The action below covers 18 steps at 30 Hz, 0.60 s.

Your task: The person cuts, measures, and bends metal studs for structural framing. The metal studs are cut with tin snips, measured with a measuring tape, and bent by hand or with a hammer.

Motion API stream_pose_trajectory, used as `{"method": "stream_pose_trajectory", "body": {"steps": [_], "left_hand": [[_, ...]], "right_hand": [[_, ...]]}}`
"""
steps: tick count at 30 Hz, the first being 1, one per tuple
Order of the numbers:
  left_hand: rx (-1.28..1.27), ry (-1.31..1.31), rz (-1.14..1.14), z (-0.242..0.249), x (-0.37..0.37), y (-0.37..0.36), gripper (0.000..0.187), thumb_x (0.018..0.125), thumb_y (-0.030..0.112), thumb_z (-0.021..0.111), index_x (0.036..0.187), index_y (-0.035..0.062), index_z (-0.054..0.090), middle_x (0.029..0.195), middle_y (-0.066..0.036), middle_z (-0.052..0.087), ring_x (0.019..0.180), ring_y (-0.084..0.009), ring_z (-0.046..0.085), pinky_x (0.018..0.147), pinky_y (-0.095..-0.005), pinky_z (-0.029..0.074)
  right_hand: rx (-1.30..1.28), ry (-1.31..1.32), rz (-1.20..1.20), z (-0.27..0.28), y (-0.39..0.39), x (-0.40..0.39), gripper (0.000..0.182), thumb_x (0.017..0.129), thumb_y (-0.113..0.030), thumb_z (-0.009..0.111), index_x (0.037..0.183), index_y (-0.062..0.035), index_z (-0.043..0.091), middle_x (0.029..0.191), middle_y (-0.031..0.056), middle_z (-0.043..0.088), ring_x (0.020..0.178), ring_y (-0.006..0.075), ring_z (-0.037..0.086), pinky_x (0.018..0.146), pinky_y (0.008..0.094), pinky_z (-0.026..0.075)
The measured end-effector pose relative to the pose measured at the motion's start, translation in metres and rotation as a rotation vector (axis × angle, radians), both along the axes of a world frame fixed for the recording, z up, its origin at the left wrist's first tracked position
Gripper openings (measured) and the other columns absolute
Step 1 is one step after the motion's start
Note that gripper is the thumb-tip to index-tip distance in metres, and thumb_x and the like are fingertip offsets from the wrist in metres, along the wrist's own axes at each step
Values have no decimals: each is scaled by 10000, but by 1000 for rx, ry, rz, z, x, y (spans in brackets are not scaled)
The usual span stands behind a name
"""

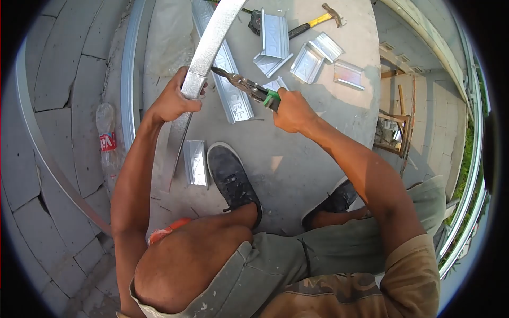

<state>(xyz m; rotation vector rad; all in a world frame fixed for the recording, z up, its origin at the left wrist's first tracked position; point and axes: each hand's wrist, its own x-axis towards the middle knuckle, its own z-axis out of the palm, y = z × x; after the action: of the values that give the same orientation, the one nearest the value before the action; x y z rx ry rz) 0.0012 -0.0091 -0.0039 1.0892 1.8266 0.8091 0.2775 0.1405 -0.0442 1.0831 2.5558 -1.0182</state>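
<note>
My left hand [174, 99] is wrapped round a long galvanized metal channel [212, 46], which rises from near my feet toward the top of the view. In my right hand [295, 110] is a pair of tin snips [245, 85] with green handles, the grip mostly covered by my fingers. The jaws point left, their tips right at the channel's edge just above my left hand. Behind the snips lies a wider stamped metal stud [231, 94] on the concrete floor. A short cut piece of channel [195, 163] rests beside my left shoe [231, 177].
Several short channel offcuts [307, 62] lie ahead, near a yellow-handled hammer [319, 20] and a tape measure [255, 22]. A plastic bottle [107, 140] is at the left, by a block wall [53, 127]. At the right stands a wooden frame [405, 127].
</note>
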Motion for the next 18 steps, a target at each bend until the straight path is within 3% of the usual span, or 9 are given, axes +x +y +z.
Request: {"method": "stream_pose_trajectory", "body": {"steps": [2,4,6,9,17,18], "left_hand": [[41,-314,-63,5,-1,-3,791,622,159,754,1328,-15,444,1087,-113,598,982,-220,595,877,-380,503],[21,-309,-28,1,0,-3,811,620,173,770,1351,20,452,1104,-104,621,992,-215,619,892,-403,521],[-73,-312,127,-2,1,-4,617,649,106,702,1241,-3,569,1109,-116,639,1022,-244,635,950,-410,489],[-151,-187,67,-2,7,-10,627,670,106,688,1270,-16,550,1121,-140,640,1020,-254,641,954,-409,491],[-233,-226,-23,9,24,-22,654,654,114,667,1278,-16,521,1081,-131,634,1003,-242,632,897,-388,513],[-217,-241,-27,8,23,-25,731,650,136,701,1330,-10,473,1088,-131,632,998,-234,634,899,-388,516]], "right_hand": [[9,9,17,-6,8,8,310,783,-138,654,963,102,573,847,338,641,855,491,647,767,500,529],[30,17,50,5,9,8,307,784,-144,658,954,99,577,844,337,641,857,488,647,763,501,530],[-25,-19,48,21,2,7,308,783,-153,662,943,99,584,846,333,644,849,481,651,761,497,531],[-108,-75,26,31,-7,9,323,783,-158,651,959,102,576,872,327,648,869,476,649,778,491,523],[-140,-145,138,33,-7,0,350,786,-156,629,994,111,540,948,349,627,941,477,626,804,495,504],[-123,-129,146,32,-7,0,353,788,-148,633,1003,113,531,949,349,625,942,478,626,802,498,504]]}}
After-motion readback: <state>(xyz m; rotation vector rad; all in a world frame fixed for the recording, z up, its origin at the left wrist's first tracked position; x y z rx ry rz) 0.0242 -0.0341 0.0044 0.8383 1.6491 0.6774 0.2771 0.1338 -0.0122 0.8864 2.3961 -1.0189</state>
